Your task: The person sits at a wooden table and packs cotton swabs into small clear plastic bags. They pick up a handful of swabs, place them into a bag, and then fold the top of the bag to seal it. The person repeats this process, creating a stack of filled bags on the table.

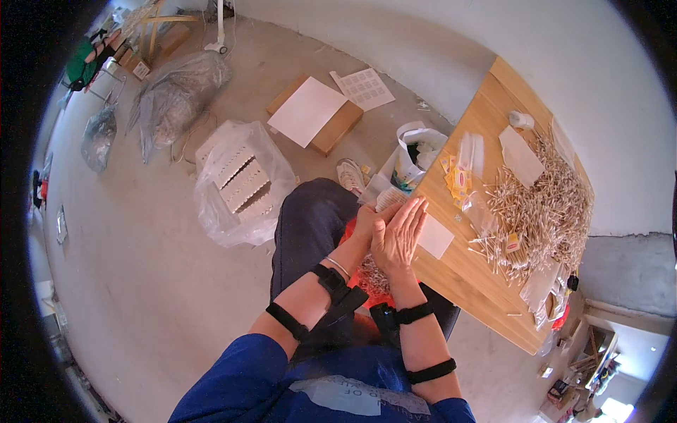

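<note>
In front of my lap, at the table's near left corner, my two hands are close together. My left hand (368, 220) is closed round a clear plastic bag of cotton swabs (390, 200); part of the bag is hidden by the hands. Beside it, my right hand (399, 238) has its fingers stretched out flat against the bag's side, its back towards me. Below the hands, a red bag with a mass of swabs (374, 276) rests at my lap. A white card (435, 237) lies on the wooden table (462, 271) just right of my right hand.
A big heap of loose swabs (543, 197) covers the table's right part, with yellow packets (458, 178) nearby. On the floor stand a white bag (416, 151), a clear sack of white boxes (243, 183) and a cardboard box (335, 130). Grey plastic sacks (176, 99) lie farther left.
</note>
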The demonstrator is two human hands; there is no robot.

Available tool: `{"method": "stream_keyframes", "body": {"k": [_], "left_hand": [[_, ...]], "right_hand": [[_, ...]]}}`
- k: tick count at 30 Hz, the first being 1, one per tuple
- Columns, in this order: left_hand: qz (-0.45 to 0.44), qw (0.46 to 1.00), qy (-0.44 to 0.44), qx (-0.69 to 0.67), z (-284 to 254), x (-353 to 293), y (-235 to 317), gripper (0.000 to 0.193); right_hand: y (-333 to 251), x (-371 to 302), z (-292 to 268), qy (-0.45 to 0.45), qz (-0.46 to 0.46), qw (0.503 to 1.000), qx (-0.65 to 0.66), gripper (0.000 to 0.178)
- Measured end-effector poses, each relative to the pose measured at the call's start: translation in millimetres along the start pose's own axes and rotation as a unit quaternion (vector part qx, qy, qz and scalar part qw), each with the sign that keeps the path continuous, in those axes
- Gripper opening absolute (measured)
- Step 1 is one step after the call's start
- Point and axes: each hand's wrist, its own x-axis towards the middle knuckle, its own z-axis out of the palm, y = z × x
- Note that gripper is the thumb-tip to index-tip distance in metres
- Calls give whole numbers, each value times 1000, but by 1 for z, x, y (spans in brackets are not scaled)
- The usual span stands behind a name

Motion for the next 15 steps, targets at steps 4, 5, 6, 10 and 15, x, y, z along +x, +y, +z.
{"method": "stream_keyframes", "body": {"k": [4, 5, 6, 10, 15], "left_hand": [[17, 998, -19, 54, -4, -1, 15, 28], [58, 994, -29, 89, -9, 4, 18, 31], [98, 987, -38, 123, -13, 8, 23, 34], [-96, 989, -15, -110, -8, 7, 46, 51], [-49, 996, -77, 7, -13, 9, 47, 60]], "right_hand": [[-1, 1, 0, 4, -2, 1000, -5, 100], [-1, 1, 0, 6, -2, 1000, -6, 100], [-3, 1, -1, 6, -1, 1000, -7, 99], [-2, 1, 1, 8, -4, 1000, -15, 98], [-2, 1, 1, 4, -1, 1000, -18, 98]]}}
